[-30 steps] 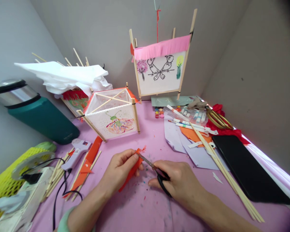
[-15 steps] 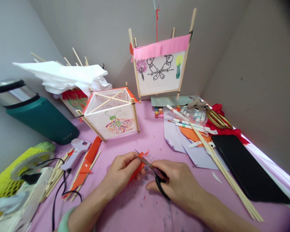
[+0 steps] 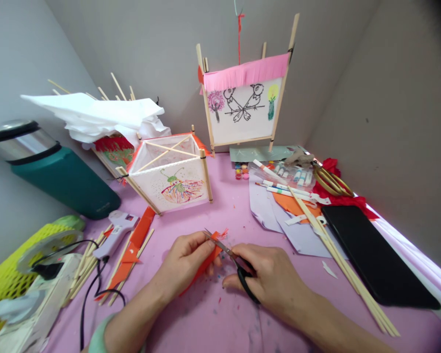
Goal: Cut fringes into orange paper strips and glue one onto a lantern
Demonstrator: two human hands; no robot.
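Note:
Between the thumb and fingers of my left hand [image 3: 191, 257] is an orange-red paper strip [image 3: 213, 253], its far end cut into a thin fringe. Part of the strip hangs below the palm, and the fingers hide some of it. My right hand [image 3: 270, 272] is closed around the black handles of a pair of scissors [image 3: 248, 284]. The blades lie across the strip near the left fingertips, almost together. Beyond both hands stands a small paper lantern [image 3: 182, 189] on a stick frame, with a colourful insect drawing on its front.
A second lantern [image 3: 246, 108] with pink fringe hangs by a red string at the back. On the left are a teal bottle [image 3: 66, 176], a glue gun [image 3: 117, 230] and orange paper [image 3: 132, 250]. To the right lie wooden sticks [image 3: 338, 260], a black phone [image 3: 375, 255] and markers [image 3: 290, 193].
More of the orange-red strip shows below my left palm. The hands and scissors have barely shifted.

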